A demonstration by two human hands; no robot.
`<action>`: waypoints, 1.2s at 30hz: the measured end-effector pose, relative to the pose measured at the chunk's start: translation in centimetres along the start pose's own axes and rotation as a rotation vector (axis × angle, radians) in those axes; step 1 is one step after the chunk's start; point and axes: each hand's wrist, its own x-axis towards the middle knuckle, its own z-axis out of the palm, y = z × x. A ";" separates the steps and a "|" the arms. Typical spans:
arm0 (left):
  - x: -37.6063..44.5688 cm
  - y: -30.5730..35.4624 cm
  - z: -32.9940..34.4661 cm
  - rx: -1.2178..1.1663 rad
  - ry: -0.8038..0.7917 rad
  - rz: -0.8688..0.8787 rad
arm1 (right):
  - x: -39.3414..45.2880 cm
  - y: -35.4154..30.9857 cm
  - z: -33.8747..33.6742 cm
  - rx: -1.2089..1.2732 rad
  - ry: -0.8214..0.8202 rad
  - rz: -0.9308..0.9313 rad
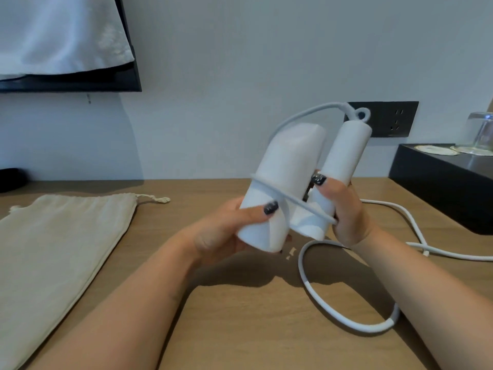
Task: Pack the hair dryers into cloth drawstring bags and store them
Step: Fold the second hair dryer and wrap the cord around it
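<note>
A: What do the hands have?

B: Both hold the white folded plastic hair dryer (290, 182) above the wooden table (240, 316), just right of centre. The left hand (226, 231) curls round the lower end of the barrel, thumb lying across its front. The right hand (344, 209) grips the folded handle, thumb pressed on its near face.

A: And the cord?

B: The white rubber power cord (346, 313) leaves the top of the handle, arcs over the barrel, and one turn crosses the front of the dryer between the two thumbs. The rest lies in a loose loop on the table at about five o'clock from the dryer, and trails off toward three o'clock.

A: The bag?

B: The beige cloth drawstring bag (61, 241) lies flat on the table at nine o'clock, well apart from the hands, its knotted string end pointing right.

A: Anything else?

B: A black tray (440, 188) at two o'clock carries an upturned clear glass (480, 132); a dark wall socket panel (392, 118) sits behind the dryer.
</note>
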 end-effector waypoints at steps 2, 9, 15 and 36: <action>0.0 -0.2 0.1 0.108 0.031 -0.007 | 0.1 0.3 -0.2 -0.113 -0.066 0.006; 0.8 -0.3 0.4 0.216 0.350 0.143 | 0.9 -0.1 -1.3 -0.721 0.083 -0.071; 1.1 0.0 0.3 0.180 0.623 0.236 | 1.6 0.0 -1.9 -0.868 0.177 -0.058; 1.5 -0.3 1.0 1.476 0.947 0.448 | 0.6 -0.3 2.4 -0.514 0.226 0.283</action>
